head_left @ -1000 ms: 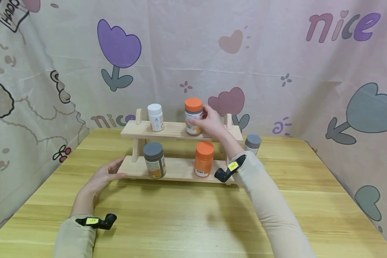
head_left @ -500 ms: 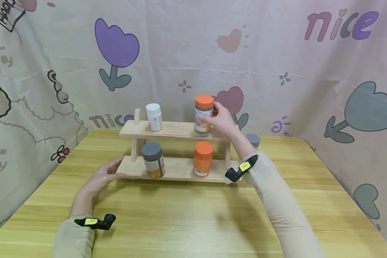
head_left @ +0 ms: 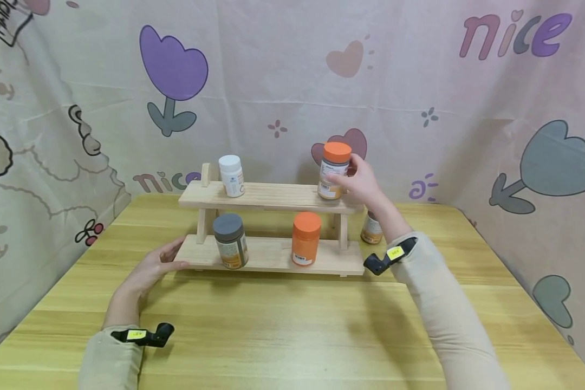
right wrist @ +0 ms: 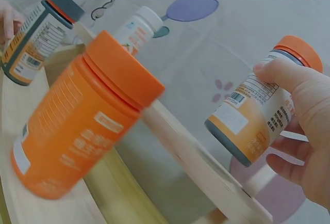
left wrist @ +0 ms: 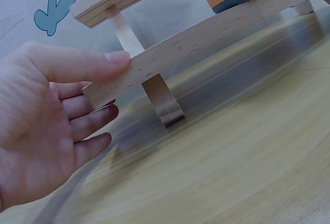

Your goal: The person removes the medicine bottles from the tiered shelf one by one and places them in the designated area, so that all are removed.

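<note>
My right hand (head_left: 359, 181) holds a grey supplement bottle with an orange cap (head_left: 333, 172) at the right end of the upper board of a wooden two-tier shelf (head_left: 273, 196). Seen from the right wrist, thumb and fingers wrap the tilted bottle (right wrist: 260, 108), and its base looks slightly off the board. At the lower board's left end, my left hand (head_left: 158, 266) grips the wood; the left wrist view has the thumb (left wrist: 111, 61) on its front edge and the fingers around the end. A white bottle (head_left: 232, 176) stands on the upper board's left.
On the lower board stand a grey-capped jar (head_left: 231, 242) at left and an orange jar (head_left: 306, 239) at right. Another jar (head_left: 372, 228) is on the table beyond the shelf's right end, partly behind my right arm. A patterned cloth (head_left: 273, 70) hangs behind.
My right hand has carried the orange-capped bottle rightward along the upper board. The lower part of the jar beyond the shelf has come into sight. The left hand keeps its place.
</note>
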`<state>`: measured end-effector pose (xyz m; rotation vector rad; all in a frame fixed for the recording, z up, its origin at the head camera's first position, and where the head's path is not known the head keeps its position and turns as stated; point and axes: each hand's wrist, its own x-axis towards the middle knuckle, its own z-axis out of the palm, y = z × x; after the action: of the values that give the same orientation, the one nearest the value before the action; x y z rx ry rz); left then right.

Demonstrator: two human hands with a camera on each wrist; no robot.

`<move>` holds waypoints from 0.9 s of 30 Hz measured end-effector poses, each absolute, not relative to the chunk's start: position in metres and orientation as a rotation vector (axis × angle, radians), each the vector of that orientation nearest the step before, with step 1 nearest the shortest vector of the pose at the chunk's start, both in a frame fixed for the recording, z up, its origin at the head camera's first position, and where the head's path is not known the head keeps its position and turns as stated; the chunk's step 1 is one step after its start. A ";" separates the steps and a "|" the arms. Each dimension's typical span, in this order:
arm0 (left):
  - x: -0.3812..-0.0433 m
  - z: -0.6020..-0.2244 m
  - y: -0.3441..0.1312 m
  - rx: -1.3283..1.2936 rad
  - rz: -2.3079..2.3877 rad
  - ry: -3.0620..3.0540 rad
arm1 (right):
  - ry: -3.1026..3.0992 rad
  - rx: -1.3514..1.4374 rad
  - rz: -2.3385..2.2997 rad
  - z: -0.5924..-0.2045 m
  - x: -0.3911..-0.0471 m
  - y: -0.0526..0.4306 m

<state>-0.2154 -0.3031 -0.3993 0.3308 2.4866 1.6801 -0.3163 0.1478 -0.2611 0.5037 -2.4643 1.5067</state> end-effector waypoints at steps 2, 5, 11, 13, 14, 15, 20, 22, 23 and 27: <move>-0.216 -0.399 -0.303 0.336 1.680 2.488 | -2.461 0.493 1.504 -0.261 -0.316 0.154; -0.216 -0.400 -0.304 0.339 1.684 2.486 | -2.458 0.474 1.510 -0.261 -0.314 0.164; -0.217 -0.401 -0.305 0.341 1.691 2.476 | -2.426 0.410 1.549 -0.265 -0.313 0.184; -0.217 -0.402 -0.306 0.337 1.685 2.479 | -2.416 0.384 1.561 -0.265 -0.312 0.190; -0.217 -0.402 -0.306 0.336 1.682 2.483 | -2.416 0.369 1.563 -0.265 -0.311 0.193; -0.217 -0.402 -0.306 0.334 1.680 2.483 | -2.419 0.356 1.562 -0.264 -0.310 0.196; -0.218 -0.403 -0.307 0.329 1.677 2.480 | -2.436 0.296 1.554 -0.261 -0.307 0.210; -0.218 -0.402 -0.307 0.330 1.678 2.477 | -2.439 0.273 1.546 -0.261 -0.306 0.217; -0.218 -0.402 -0.307 0.330 1.678 2.477 | -2.439 0.265 1.544 -0.262 -0.305 0.220; -0.218 -0.402 -0.306 0.330 1.678 2.474 | -2.432 0.220 1.527 -0.265 -0.303 0.233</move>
<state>-0.2178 -0.3065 -0.4015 0.3301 2.4741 1.6781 -0.3030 0.2333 -0.2650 0.2204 -2.4322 1.5266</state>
